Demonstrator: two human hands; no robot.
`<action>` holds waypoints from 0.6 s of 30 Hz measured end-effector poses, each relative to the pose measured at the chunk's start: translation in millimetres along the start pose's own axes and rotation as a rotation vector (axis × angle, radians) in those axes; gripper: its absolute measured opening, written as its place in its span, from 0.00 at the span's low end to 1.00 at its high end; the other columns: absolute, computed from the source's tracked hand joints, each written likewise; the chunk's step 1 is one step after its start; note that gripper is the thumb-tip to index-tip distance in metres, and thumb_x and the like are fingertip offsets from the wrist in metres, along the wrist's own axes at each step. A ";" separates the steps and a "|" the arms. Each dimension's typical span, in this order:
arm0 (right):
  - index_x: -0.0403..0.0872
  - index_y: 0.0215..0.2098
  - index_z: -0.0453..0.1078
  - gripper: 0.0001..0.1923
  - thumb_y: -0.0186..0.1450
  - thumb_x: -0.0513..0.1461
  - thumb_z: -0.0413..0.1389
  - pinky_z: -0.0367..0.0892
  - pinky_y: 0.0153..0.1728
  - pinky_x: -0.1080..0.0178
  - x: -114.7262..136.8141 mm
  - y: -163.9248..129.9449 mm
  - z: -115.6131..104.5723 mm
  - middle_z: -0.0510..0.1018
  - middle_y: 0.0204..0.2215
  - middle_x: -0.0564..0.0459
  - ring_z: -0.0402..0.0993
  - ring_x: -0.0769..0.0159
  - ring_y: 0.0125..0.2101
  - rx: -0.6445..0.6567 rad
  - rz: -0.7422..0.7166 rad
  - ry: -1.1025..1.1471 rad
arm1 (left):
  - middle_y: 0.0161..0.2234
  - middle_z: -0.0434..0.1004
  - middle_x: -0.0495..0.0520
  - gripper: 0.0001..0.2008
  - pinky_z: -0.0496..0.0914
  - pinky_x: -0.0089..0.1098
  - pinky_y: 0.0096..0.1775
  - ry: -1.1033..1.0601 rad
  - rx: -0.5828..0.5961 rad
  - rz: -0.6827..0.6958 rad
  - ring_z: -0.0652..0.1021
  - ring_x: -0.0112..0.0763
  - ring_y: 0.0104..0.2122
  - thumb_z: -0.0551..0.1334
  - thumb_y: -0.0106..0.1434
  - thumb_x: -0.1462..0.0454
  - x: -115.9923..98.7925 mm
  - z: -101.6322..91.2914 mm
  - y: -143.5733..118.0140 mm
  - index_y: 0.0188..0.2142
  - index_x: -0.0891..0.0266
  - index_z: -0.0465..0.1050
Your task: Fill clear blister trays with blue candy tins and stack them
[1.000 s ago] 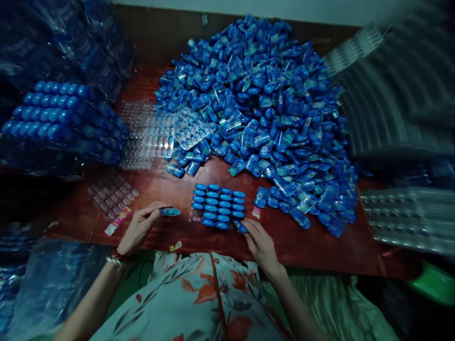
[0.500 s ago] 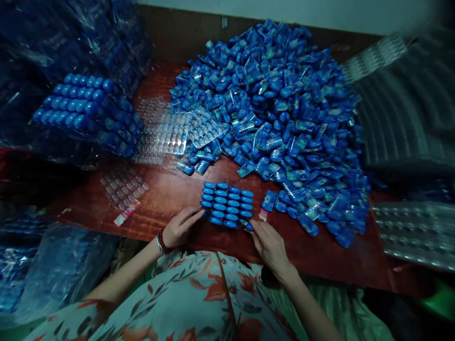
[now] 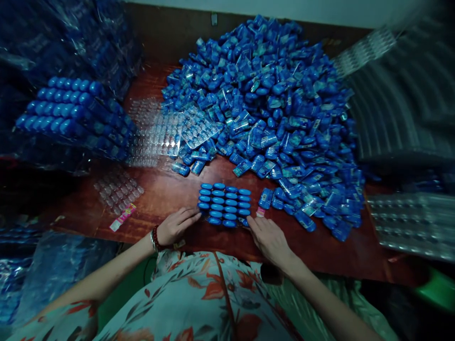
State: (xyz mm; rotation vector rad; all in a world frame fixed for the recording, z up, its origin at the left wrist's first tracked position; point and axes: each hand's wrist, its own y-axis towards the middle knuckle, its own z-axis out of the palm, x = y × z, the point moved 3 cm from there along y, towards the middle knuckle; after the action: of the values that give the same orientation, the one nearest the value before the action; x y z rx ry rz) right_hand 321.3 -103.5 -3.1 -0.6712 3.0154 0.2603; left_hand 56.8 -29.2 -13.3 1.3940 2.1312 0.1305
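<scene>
Head cam: left hand [image 3: 175, 226] lies loosely open with fingertips touching the near-left corner of the clear plastic tray of small blue oval cases [image 3: 225, 204], right hand [image 3: 268, 237] likewise open at its near-right corner, gripping nothing, huge blue pile [image 3: 263, 104] beyond.

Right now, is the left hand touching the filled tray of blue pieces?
Touching. In the head view the left hand's fingertips meet the near left corner of the tray, with no table showing between them.
</scene>
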 end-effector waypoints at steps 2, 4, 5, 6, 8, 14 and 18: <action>0.40 0.43 0.68 0.15 0.64 0.29 0.43 0.56 0.31 0.62 4.9 4.7 -2.1 0.71 0.25 0.49 0.65 0.63 0.28 0.058 0.012 -0.038 | 0.46 0.72 0.65 0.19 0.72 0.38 0.45 0.017 0.010 -0.007 0.72 0.37 0.49 0.45 0.67 0.69 -1.9 -1.4 3.2 0.56 0.65 0.60; 0.40 0.42 0.68 0.15 0.62 0.27 0.44 0.55 0.29 0.61 11.4 11.2 -3.6 0.70 0.24 0.49 0.64 0.63 0.27 0.123 0.001 -0.070 | 0.45 0.73 0.65 0.19 0.72 0.36 0.44 0.056 0.034 0.027 0.72 0.37 0.48 0.46 0.67 0.70 -5.1 -4.2 9.4 0.55 0.67 0.61; 0.40 0.40 0.68 0.15 0.61 0.26 0.44 0.55 0.28 0.60 14.6 14.6 -4.2 0.70 0.24 0.49 0.64 0.63 0.26 0.151 -0.009 -0.083 | 0.44 0.73 0.65 0.18 0.73 0.36 0.43 0.083 0.055 0.049 0.72 0.37 0.47 0.45 0.67 0.70 -6.9 -5.6 13.2 0.54 0.68 0.61; 0.41 0.39 0.68 0.15 0.60 0.26 0.45 0.54 0.27 0.60 17.4 18.0 -4.6 0.70 0.24 0.48 0.64 0.63 0.26 0.176 -0.018 -0.094 | 0.44 0.73 0.64 0.18 0.73 0.35 0.42 0.112 0.082 0.071 0.73 0.36 0.46 0.45 0.67 0.70 -8.6 -6.5 17.0 0.53 0.69 0.62; 0.41 0.37 0.68 0.13 0.60 0.26 0.46 0.54 0.26 0.60 21.2 23.5 -5.1 0.70 0.24 0.48 0.64 0.62 0.26 0.209 -0.033 -0.110 | 0.43 0.74 0.64 0.17 0.73 0.34 0.41 0.165 0.147 0.106 0.73 0.36 0.44 0.45 0.67 0.70 -11.4 -6.3 24.2 0.51 0.70 0.64; 0.42 0.41 0.67 0.11 0.62 0.28 0.48 0.56 0.29 0.61 18.0 26.2 0.4 0.71 0.26 0.50 0.66 0.63 0.28 0.220 -0.005 -0.108 | 0.41 0.74 0.61 0.15 0.71 0.34 0.44 0.269 0.214 0.125 0.72 0.35 0.44 0.45 0.67 0.69 -14.6 0.7 30.9 0.46 0.70 0.67; 0.44 0.44 0.68 0.10 0.66 0.38 0.50 0.57 0.31 0.62 14.9 16.0 4.9 0.72 0.25 0.52 0.67 0.65 0.27 0.069 0.066 -0.068 | 0.48 0.70 0.62 0.16 0.69 0.38 0.43 0.289 0.126 0.114 0.70 0.38 0.45 0.48 0.65 0.70 -11.1 -10.9 27.4 0.50 0.65 0.66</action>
State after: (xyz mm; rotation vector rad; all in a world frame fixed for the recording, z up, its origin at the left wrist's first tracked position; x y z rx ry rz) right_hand 301.1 -94.7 -6.6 -0.5471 2.9692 0.1762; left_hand 76.5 -24.1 10.8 1.6563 2.3255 0.2608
